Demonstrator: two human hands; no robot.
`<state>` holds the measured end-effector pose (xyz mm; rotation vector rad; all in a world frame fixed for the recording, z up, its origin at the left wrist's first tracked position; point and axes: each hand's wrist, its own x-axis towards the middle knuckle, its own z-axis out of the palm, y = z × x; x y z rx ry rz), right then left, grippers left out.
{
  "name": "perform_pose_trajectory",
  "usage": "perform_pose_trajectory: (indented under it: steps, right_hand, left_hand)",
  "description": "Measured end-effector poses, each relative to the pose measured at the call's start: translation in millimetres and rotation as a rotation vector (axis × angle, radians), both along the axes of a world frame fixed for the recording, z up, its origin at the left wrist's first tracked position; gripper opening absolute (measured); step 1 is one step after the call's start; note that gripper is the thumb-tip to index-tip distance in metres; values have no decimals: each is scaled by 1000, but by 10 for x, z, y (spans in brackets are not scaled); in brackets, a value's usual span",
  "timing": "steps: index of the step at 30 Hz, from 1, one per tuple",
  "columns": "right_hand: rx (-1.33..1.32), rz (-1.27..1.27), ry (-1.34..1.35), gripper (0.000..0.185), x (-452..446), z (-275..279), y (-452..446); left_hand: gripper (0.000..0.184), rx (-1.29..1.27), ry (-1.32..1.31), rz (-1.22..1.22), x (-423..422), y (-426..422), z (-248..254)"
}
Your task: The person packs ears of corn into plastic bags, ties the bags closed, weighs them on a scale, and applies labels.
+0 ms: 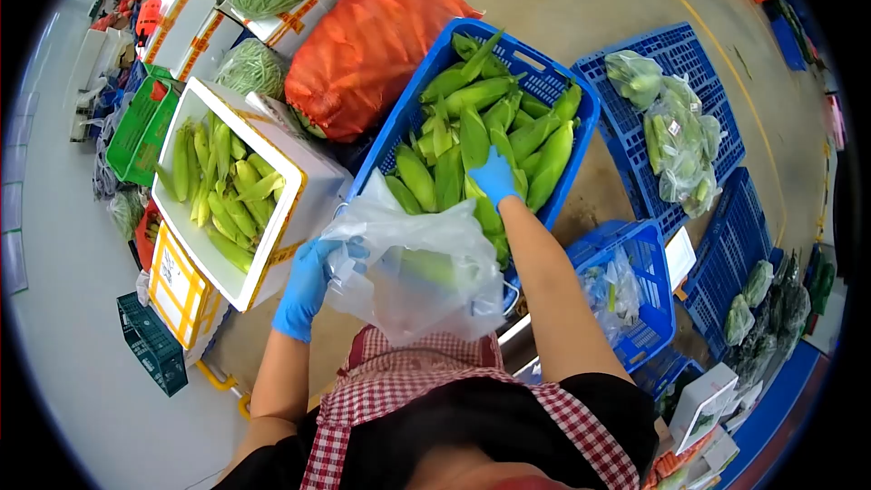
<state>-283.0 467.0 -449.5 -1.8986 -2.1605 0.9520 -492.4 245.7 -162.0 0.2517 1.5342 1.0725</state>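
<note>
My left hand (311,283), in a blue glove, grips the edge of a clear plastic bag (413,263). The bag hangs spread in front of my apron, over the near side of a blue crate (572,159). Inside it, something pale green shows through the plastic. Ears of corn (443,177) in green husks fill the crate. My right hand (495,178), also gloved in blue, reaches into the pile with its fingers closed around an ear of corn (474,138). Part of that ear is hidden by the hand.
To the left stands a white foam box (238,283) holding more corn. A red mesh sack (372,45) lies behind it. On the right are blue pallets (603,109) with bagged vegetables (676,141) and a smaller blue basket (649,345) holding plastic bags.
</note>
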Motion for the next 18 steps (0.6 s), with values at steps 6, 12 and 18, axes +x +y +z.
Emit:
perform_pose_trajectory:
  steps: [6,12,18]
  right_hand:
    - [-121,95,-225,77,-247,108,313]
    - [-1042,-704,1364,56,267,1106,509]
    - [-437,-35,1265,59,273,1861,-79]
  left_hand:
    - [31,-149,44,47,-198,486,-281]
    - [29,-199,34,16,-407,578,-456]
    - [31,-158,-105,-45,-383,698,-676]
